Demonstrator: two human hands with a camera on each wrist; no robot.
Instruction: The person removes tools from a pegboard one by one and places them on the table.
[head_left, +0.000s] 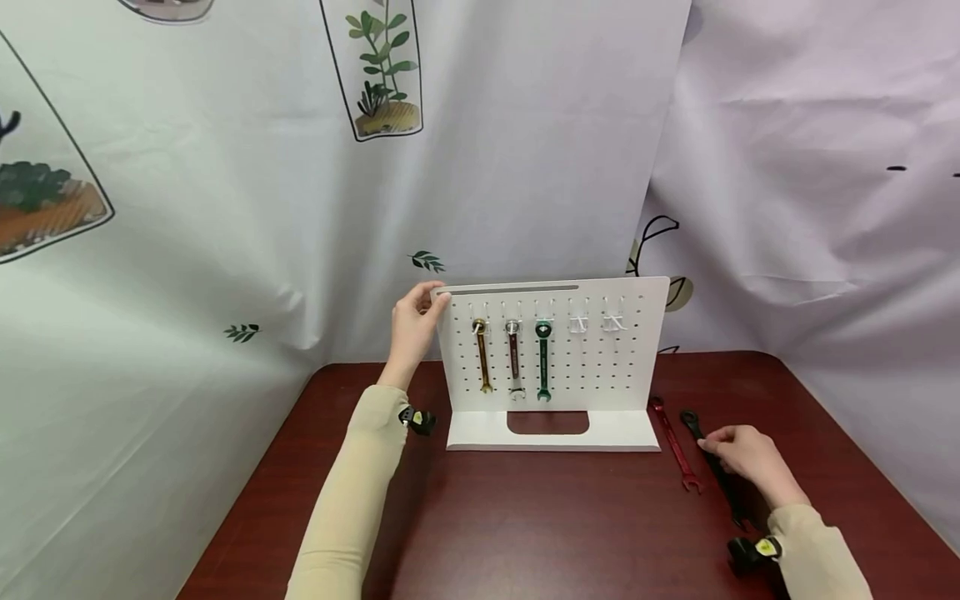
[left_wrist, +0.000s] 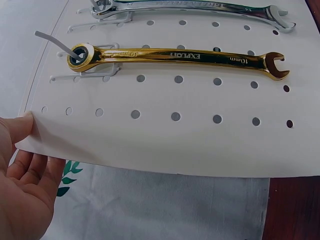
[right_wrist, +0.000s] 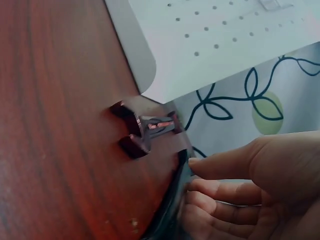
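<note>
A white pegboard stand (head_left: 600,375) stands upright on the table. My left hand (head_left: 414,329) grips its upper left corner, thumb in front and fingers behind. From its hooks hang a gold wrench (left_wrist: 180,56), a silver wrench (head_left: 513,354) and a green wrench (head_left: 543,367). To the right of the board, my right hand (head_left: 750,458) pinches a black wrench (head_left: 722,477) between thumb and fingers near its upper part. It lies along the table, partly hidden by the hand in the right wrist view. A red wrench (head_left: 678,450) lies just left of it.
Two clear plastic hooks (head_left: 578,321) sit on the board right of the green wrench. The dark red table (head_left: 540,525) has its right edge beyond my right hand. A white curtain (head_left: 525,167) with printed plants hangs behind and at both sides.
</note>
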